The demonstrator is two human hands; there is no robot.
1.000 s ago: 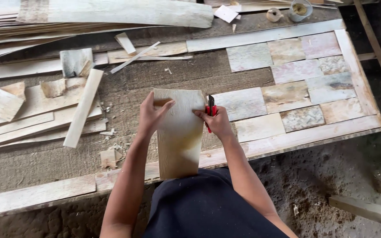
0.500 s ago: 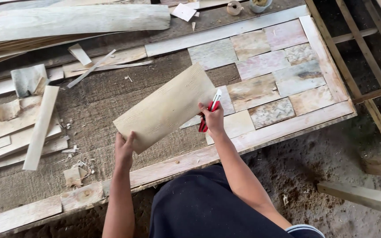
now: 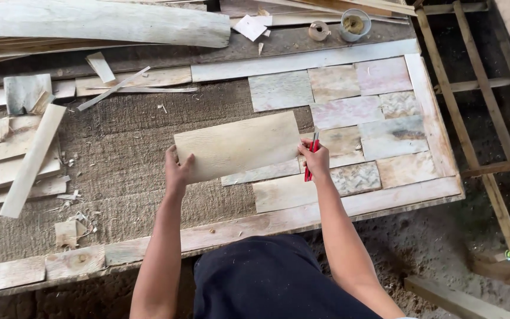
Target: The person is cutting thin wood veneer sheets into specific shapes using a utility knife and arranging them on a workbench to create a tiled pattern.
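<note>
Head view, left hand: my left hand is clamped on the left end of the pale wooden panel, thumb on top.
Head view, right hand: my right hand presses the panel's right end and also grips a red pencil, held upright against that edge.
Panel: it lies nearly flat and slightly tilted, over the brown mat, its right end overlapping the laid patchwork of wood tiles.
Surround: a wooden frame borders the tiles; loose offcuts lie well apart to my left; two small round tubs sit at the top.
Step, as I judge it: fitting the panel to the tile edge for marking.
Next move calls for: keeping the panel steady and the pencil tip tight to the edge; whether the tip touches the wood, I cannot quite tell.
</note>
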